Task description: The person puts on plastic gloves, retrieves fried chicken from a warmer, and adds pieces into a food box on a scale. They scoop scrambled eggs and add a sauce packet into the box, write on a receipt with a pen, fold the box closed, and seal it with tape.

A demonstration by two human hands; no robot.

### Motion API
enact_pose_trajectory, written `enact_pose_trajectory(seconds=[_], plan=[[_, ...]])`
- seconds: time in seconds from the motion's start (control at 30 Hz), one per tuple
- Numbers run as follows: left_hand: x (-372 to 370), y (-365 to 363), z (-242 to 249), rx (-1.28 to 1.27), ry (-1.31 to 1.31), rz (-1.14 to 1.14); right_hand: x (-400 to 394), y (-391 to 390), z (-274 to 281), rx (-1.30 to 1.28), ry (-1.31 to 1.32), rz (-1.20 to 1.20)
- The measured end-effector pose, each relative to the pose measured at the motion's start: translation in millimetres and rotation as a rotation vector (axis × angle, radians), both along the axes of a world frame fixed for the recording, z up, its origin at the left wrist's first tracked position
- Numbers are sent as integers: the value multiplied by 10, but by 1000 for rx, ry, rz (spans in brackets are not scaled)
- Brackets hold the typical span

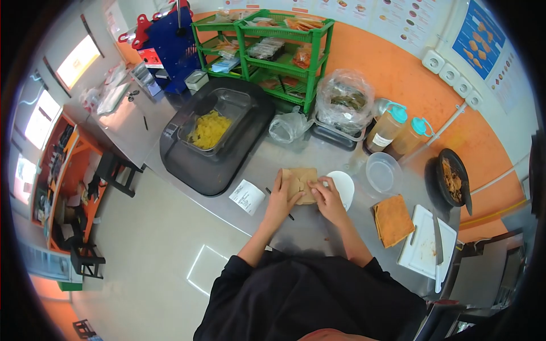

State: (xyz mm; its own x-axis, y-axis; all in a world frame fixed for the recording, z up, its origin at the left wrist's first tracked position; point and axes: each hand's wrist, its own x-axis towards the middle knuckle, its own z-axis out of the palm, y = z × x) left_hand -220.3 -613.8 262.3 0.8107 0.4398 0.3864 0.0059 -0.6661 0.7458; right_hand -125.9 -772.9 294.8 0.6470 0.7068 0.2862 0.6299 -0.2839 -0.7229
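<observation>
A folded brown paper packet (300, 177) lies on the metal counter between my two hands. My left hand (280, 199) presses on its left side, thumb across the front and fingers along the edge. My right hand (329, 199) pinches the packet's right side with fingers bent together. Partly behind my right hand sits a white round dish or lid (344, 187). A dark pen (290, 216) lies partly under my left hand, and a printed receipt (247, 197) is left of it.
Beyond are a black tray with a yellow-food container (185, 133), a plastic bag (288, 127), green racks (281, 31) and sauce bottles (388, 129). Rightward are a clear bowl (383, 173), an orange cloth (393, 220), a knife (437, 238) on a white board (418, 250) and a black bowl (442, 170).
</observation>
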Motion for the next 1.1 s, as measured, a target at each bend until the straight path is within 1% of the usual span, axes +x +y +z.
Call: enact_pose_trajectory(seconds=[0.03, 0.1, 0.13, 0.2, 0.23, 0.3, 0.33, 0.4, 0.43, 0.5, 0.53, 0.6, 0.63, 0.7, 0.73, 0.8, 0.83, 0.9, 0.93, 0.97, 1.0, 1.03, 1.07, 1.1], plan=[[4, 12, -33, -3, 1, -4, 38, -10, 56, -3, 1, -4], [7, 66, -68, -38, -96, -103, 93, -26, 212, -15, 147, 15], [3, 76, -69, -36, -96, -103, 70, -20, 261, -13, 146, 16], [-17, 108, -50, 108, 9, -72, 29, 23, 318, -34, 46, 4], [-35, 140, -31, 111, 8, -69, 21, 31, 297, -31, 44, 7], [-90, 187, 26, -144, 165, -175, 18, 31, 193, -69, -142, 42], [-126, 168, 171, -144, 166, -174, 66, 42, 131, -68, -142, 42], [-206, 122, 415, -419, 373, -163, 179, 57, 39, -16, -195, 156], [-214, 108, 417, -420, 379, -165, 238, 56, 24, -16, -189, 153], [-211, 90, 423, 209, 313, 15, 321, 75, 67, -3, -354, 260], [-155, 146, 408, 212, 313, 12, 290, 75, 108, -1, -353, 256], [-6, 296, 346, 204, 38, -278, 187, 84, 181, -30, -368, 118], [23, 316, 319, 204, 39, -278, 166, 99, 149, -30, -367, 118], [72, 334, 286, 123, 100, -331, 119, 124, 64, 94, -271, 30], [70, 296, 298, 125, 99, -333, 29, 153, 62, 96, -272, 27], [31, 136, 319, 18, 95, -162, -190, 179, 33, 327, -53, -330], [-6, 56, 366, 18, 96, -165, -225, 173, -40, 267, -99, -367], [-87, -71, 437, -202, 185, -82, -274, 144, -116, 249, -128, -370], [-90, -77, 418, -205, 193, -86, -309, 125, -130, 232, -157, -373], [-74, -74, 401, -116, 203, -67, -316, 105, -130, 226, -151, -377], [-48, -64, 390, -26, 210, -47, -300, 97, -99, 230, -67, -401], [-14, -18, 381, -27, 213, -50, -287, 90, -81, 235, 15, -423], [34, 68, 375, 189, 55, -89, -277, 84, -83, 235, 15, -427], [89, 154, 361, 407, -108, -128, -252, 83, -96, 229, 72, -407]])
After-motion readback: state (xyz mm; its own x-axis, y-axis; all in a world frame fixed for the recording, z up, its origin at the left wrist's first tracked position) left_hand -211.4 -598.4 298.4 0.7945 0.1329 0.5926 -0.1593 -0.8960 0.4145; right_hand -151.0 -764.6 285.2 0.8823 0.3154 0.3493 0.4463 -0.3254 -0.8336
